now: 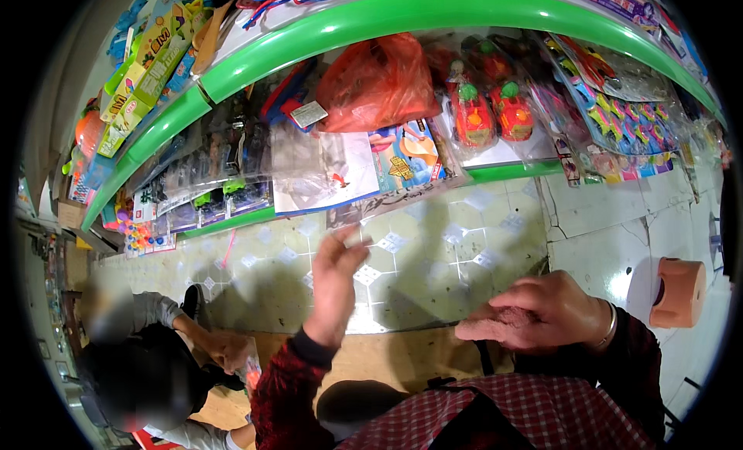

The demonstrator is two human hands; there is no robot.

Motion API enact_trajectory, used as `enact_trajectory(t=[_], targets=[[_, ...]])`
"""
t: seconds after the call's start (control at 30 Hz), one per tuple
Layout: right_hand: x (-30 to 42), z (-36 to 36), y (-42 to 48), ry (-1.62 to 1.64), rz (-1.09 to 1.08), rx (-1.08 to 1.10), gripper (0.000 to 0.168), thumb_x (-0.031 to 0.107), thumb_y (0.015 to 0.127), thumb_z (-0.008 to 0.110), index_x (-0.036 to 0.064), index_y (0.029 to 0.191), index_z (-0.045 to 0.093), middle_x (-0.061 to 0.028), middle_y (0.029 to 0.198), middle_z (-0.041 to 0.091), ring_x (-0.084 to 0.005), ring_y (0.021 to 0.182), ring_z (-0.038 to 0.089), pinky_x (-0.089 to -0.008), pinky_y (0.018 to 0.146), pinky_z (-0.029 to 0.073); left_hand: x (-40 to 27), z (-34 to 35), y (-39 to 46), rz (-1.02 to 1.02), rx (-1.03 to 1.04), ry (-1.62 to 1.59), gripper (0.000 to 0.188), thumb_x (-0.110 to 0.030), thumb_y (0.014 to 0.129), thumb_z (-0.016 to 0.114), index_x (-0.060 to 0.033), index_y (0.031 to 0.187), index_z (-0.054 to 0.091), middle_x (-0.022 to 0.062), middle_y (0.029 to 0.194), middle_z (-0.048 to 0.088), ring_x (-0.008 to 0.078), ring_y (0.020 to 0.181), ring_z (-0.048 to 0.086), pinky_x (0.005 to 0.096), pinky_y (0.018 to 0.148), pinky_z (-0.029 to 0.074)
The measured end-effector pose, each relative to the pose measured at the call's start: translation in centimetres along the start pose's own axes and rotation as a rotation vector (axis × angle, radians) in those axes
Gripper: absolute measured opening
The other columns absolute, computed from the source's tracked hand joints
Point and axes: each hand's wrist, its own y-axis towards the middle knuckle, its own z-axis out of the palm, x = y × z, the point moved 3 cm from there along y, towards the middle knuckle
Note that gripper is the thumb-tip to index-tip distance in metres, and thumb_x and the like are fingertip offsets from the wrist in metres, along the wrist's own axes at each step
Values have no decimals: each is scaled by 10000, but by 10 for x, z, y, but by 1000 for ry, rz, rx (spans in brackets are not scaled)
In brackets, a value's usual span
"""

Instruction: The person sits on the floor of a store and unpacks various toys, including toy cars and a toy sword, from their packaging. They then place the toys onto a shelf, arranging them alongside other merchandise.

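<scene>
My left hand [336, 279] is raised above the tiled floor, its fingers apart and slightly blurred, with nothing seen in it. It is just below the clear plastic edge of a packet that hangs over the shelf. In my right hand [543, 310] is a brownish-pink cloth [499, 325], bunched under the fingers; a bracelet circles that wrist. Before me, on the lower green-edged shelf, are an illustrated package [409, 154], a red plastic bag [377, 84] and red toy cars [475, 122] in clear wrapping.
The green shelf edge [371, 12] curves across the top. Packaged toys [627, 116] hang at the right. At the lower left another person [145, 369] sits close by, holding a small clear package [252, 366]. A pink plastic stool [679, 293] stands on the floor at the right.
</scene>
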Motion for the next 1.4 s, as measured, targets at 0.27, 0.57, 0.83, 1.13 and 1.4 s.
enact_trajectory(t=[0.27,0.57,0.83,1.13,1.4], targets=[[-12,15,13,172,28,83,295,119,703,623,60,992,607,-108,864,623,-279,795,608,-328,693,489,52,-33,0,-60,-225,-292,201,-214,895,524,-34,984,535,77,923,592,165,756,565,329,714,500],[-14,14,7,345,134,12,276,66,733,587,19,1005,596,-115,881,633,-204,816,616,-303,713,482,88,-30,100,-113,-264,-377,263,-240,911,451,17,934,503,93,806,590,176,697,597,291,612,497],[-42,0,106,275,67,-363,260,101,785,569,-8,1020,578,-122,845,620,-139,783,582,-273,699,465,87,-55,118,-150,-365,-418,192,-145,923,383,12,900,491,94,761,585,180,639,581,286,565,501],[-191,99,286,-600,25,-267,573,259,762,553,76,1279,386,-182,1253,433,-351,1125,429,-440,929,365,97,-31,59,2,-697,-422,232,-133,864,477,-45,1077,446,44,911,514,132,791,499,289,663,452],[-80,205,306,-201,-258,151,239,52,646,580,123,863,649,-136,848,606,-303,733,607,-373,679,480,159,19,33,-219,-627,-824,128,-107,895,431,-41,1005,444,70,911,505,190,806,517,369,711,474]])
